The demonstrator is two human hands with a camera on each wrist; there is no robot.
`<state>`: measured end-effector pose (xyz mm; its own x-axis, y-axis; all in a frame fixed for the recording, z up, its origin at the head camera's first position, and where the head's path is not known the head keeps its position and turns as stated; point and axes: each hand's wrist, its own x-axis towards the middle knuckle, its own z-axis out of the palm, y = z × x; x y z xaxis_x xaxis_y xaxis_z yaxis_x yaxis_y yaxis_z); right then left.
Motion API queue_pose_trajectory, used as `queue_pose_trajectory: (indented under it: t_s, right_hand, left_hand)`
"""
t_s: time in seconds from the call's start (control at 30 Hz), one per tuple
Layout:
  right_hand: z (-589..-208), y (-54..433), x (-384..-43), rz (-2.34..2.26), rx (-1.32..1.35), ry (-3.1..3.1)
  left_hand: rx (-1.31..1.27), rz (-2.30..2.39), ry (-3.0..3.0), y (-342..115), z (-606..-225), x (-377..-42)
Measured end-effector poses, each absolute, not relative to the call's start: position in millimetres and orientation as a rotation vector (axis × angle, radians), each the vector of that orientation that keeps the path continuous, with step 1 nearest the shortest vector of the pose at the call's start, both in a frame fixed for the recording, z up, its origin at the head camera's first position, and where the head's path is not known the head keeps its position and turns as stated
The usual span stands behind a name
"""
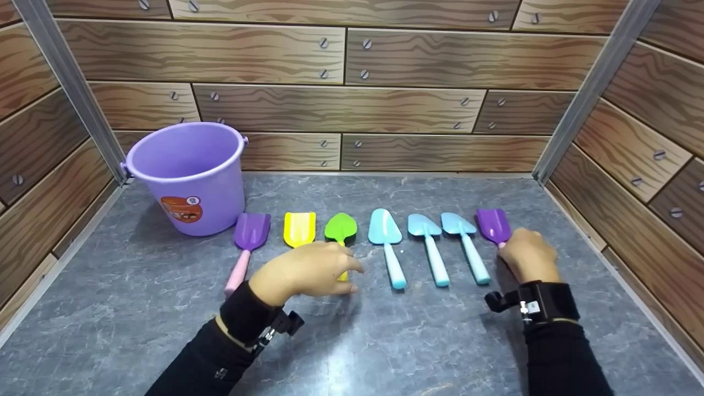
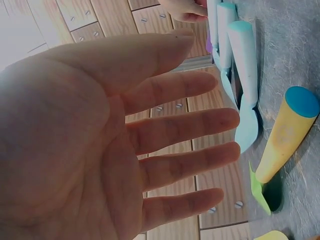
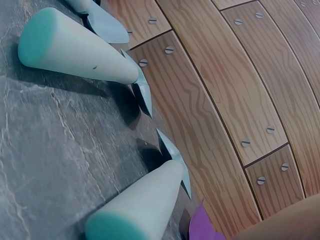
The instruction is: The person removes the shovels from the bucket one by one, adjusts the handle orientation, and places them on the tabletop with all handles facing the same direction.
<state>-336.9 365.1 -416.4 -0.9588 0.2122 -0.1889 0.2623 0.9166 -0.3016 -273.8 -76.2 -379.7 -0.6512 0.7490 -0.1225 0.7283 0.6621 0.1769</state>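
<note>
My left hand point(image 1: 311, 269) hovers over the green toy shovel point(image 1: 340, 224) with a yellow handle. In the left wrist view its fingers point(image 2: 185, 125) are straight and spread, and the yellow handle point(image 2: 285, 135) lies beyond their tips. At the right end of the row, my right hand point(image 1: 529, 250) grips the handle of a purple shovel point(image 1: 493, 224), hiding most of that handle. Only the purple blade's edge point(image 3: 202, 225) shows in the right wrist view. A yellow shovel point(image 1: 300, 228) has its lower part behind my left hand.
Three light blue trowels point(image 1: 385, 228) lie side by side between my hands. Left of the yellow shovel is another purple shovel point(image 1: 252, 231) with a pink handle. A purple bucket point(image 1: 225, 192) stands at the back left. Wood-patterned walls point(image 1: 418, 55) enclose the grey tabletop point(image 1: 418, 341).
</note>
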Motion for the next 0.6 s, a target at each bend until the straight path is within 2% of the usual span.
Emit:
queue_pose_trajectory:
  t_s: [0.6]
  right_hand:
    - [-422.9,369.1,-340.4,-0.527,0.372,2.977]
  left_hand:
    - [1.177,0.188,2.682,-76.4,-380.0,-274.8]
